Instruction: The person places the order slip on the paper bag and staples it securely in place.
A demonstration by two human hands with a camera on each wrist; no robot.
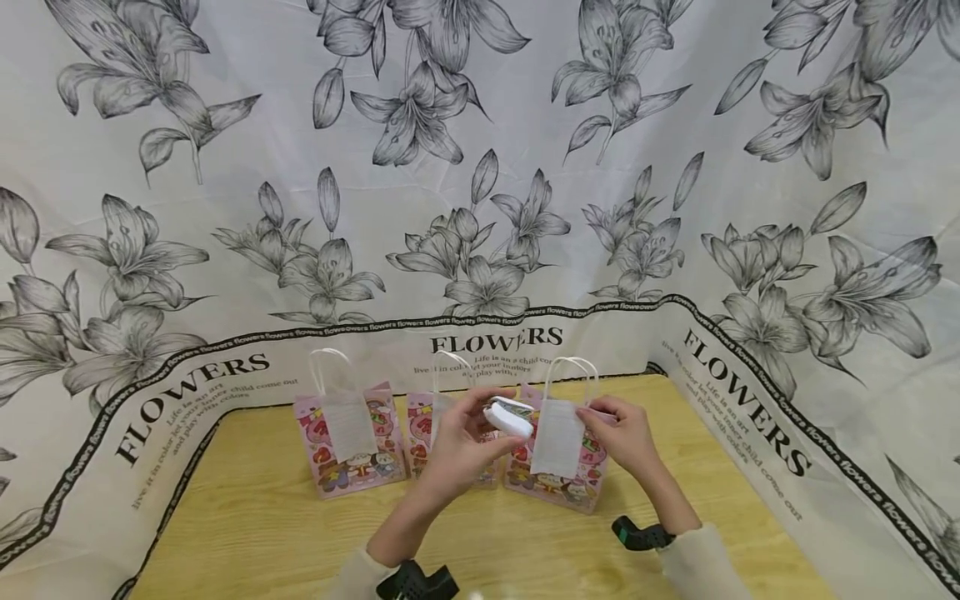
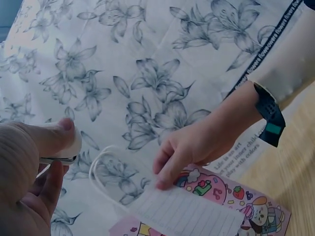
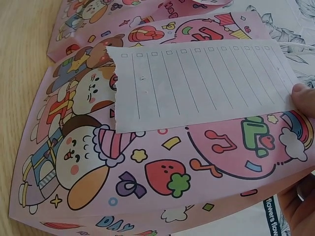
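Note:
My left hand [image 1: 456,446] grips a small white stapler [image 1: 508,420], held in front of the middle and right gift bags. At the top edge of the right pink cartoon gift bag [image 3: 162,177], my right hand [image 1: 626,433] pinches a strip of lined white paper [image 3: 197,86] between thumb and fingers. The strip lies down the bag's front, its torn-looking end toward the bag's bottom. In the left wrist view, the stapler [image 2: 74,142] is apart from the paper, and the thumb presses along its top. The right hand's other fingers are partly hidden behind the bag.
The left gift bag [image 1: 360,482] stands on the wooden table [image 1: 247,517] with a lined paper on its front. Between the two, the middle bag [image 1: 420,429] is partly hidden by my left hand. White twisted handles rise from the bags. Flower-printed cloth [image 1: 480,217] surrounds the table.

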